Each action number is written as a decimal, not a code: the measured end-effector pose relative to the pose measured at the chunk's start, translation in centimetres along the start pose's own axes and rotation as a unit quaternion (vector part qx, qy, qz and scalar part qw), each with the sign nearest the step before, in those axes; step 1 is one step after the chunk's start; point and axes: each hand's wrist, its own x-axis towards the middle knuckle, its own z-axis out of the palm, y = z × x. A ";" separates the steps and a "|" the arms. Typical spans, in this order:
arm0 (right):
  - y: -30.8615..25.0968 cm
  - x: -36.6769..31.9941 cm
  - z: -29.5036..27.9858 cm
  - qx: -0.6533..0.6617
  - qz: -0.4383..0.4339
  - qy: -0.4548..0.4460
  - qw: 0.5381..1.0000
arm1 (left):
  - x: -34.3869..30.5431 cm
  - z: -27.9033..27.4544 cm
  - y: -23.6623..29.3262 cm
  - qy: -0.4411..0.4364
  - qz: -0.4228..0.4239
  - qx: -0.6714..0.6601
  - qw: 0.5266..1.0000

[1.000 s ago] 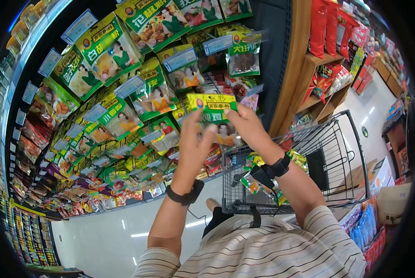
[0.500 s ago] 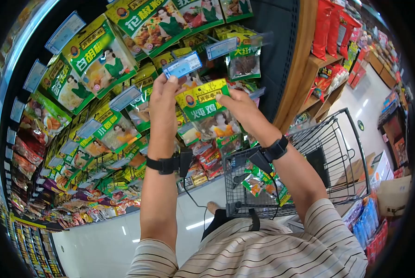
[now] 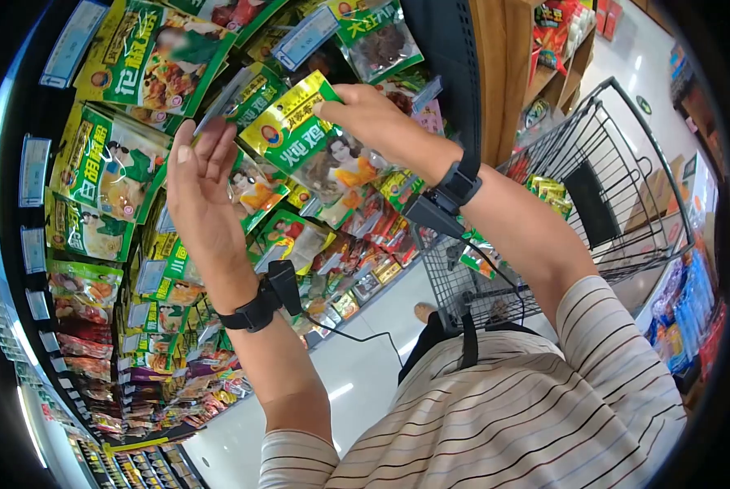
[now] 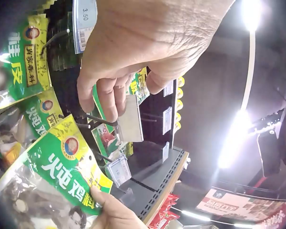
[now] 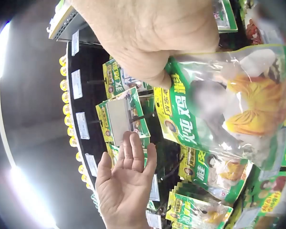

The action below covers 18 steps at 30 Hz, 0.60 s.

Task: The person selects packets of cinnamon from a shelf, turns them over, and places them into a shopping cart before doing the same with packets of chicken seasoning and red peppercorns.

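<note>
My right hand (image 3: pixel 389 130) pinches a green and yellow spice packet (image 3: pixel 300 143) by its top corner, in front of the hanging packets. In the right wrist view the held packet (image 5: pixel 229 105) fills the right side, its clear window showing the contents. My left hand (image 3: pixel 206 191) is raised to the left of that packet, palm turned up, holding nothing. Its fingertips are at a price tag holder (image 4: pixel 129 119) on a hook in the left wrist view; whether they touch it, I cannot tell.
Rows of hanging packets (image 3: pixel 108 163) line the rack at the left. A wire shopping cart (image 3: pixel 601 196) with several packets inside stands at the right, beside a wooden shelf end (image 3: pixel 499 73). Price tags (image 3: pixel 35 171) stick out from the rack.
The left hand has moved left from the price tag beside the packet. The held packet has moved up and left in the head view, which has shifted, and it is now more tilted.
</note>
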 end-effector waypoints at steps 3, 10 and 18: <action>-0.1 0.1 0.3 0.032 0.004 -0.001 0.999 | 0.0 -0.1 0.2 -0.009 0.000 0.013 1.000; -1.0 1.3 2.3 0.060 -0.058 -0.015 0.996 | 0.0 0.0 0.5 -0.021 -0.003 0.028 0.999; -2.4 1.9 2.9 0.064 -0.058 -0.002 0.996 | 0.0 0.2 0.6 -0.012 -0.004 0.007 1.000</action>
